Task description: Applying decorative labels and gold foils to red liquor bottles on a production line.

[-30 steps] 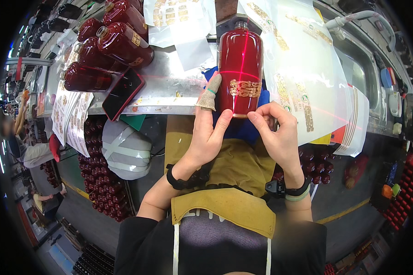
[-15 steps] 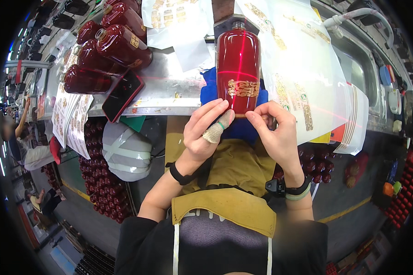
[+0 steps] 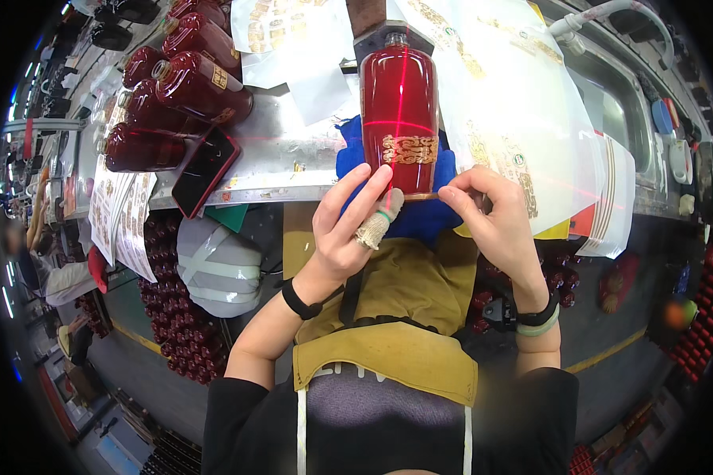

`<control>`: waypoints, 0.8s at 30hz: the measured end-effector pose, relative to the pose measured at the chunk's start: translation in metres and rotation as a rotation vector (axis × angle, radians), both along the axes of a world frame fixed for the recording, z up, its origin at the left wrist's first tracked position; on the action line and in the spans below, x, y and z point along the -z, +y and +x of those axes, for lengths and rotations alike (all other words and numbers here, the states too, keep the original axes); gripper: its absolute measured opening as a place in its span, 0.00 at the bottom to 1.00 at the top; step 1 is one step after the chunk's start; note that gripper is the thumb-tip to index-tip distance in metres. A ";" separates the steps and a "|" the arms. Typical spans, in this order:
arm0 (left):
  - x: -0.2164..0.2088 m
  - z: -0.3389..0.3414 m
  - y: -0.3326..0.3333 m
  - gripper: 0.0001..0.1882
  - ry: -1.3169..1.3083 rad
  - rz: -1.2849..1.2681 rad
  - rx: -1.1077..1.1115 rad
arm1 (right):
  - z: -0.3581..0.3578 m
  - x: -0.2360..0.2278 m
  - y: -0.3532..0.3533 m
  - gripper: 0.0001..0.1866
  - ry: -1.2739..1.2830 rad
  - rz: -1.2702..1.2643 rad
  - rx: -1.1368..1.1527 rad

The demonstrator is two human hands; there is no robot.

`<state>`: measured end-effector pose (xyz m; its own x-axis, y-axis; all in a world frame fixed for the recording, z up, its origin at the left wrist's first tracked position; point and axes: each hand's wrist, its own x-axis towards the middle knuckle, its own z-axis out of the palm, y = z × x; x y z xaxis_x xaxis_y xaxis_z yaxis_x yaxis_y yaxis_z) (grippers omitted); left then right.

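Note:
A dark red glass bottle (image 3: 402, 95) lies with its base toward me on a blue cloth (image 3: 348, 154), a gold ornamental label (image 3: 409, 150) near its base. Red light lines cross the glass. My left hand (image 3: 348, 218) rests stretched fingers against the lower left side of the bottle. On its thumb is a cloth finger cover (image 3: 375, 227) with a green band. My right hand (image 3: 495, 218) is just right of the base, thumb and index finger pinched together. Whatever is in that pinch, if anything, is too small to make out.
Several red bottles (image 3: 202, 87) lie at the far left, near a red-edged phone (image 3: 206, 172) and label sheets (image 3: 127, 214). Large translucent label sheets (image 3: 523, 103) cover the right side of the metal table, beside a sink (image 3: 610, 119). A wrapped grey cushion (image 3: 218, 265) sits below the table edge.
My right hand has drawn slightly right, away from the bottle's base. My left fingers have spread a little and stay at the bottle's lower left. The whole view has shifted slightly.

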<state>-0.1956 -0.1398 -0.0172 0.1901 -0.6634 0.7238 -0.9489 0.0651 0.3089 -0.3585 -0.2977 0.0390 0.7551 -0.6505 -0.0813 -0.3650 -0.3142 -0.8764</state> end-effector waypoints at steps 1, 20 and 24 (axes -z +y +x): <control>-0.001 0.001 0.000 0.10 -0.002 -0.003 -0.002 | 0.001 0.000 0.000 0.09 0.001 0.001 -0.001; 0.000 -0.007 -0.006 0.14 -0.027 -0.008 -0.028 | -0.005 0.006 -0.002 0.10 -0.033 0.004 0.016; -0.006 -0.003 -0.009 0.16 -0.001 0.000 0.006 | -0.004 0.006 -0.001 0.10 -0.038 -0.018 0.028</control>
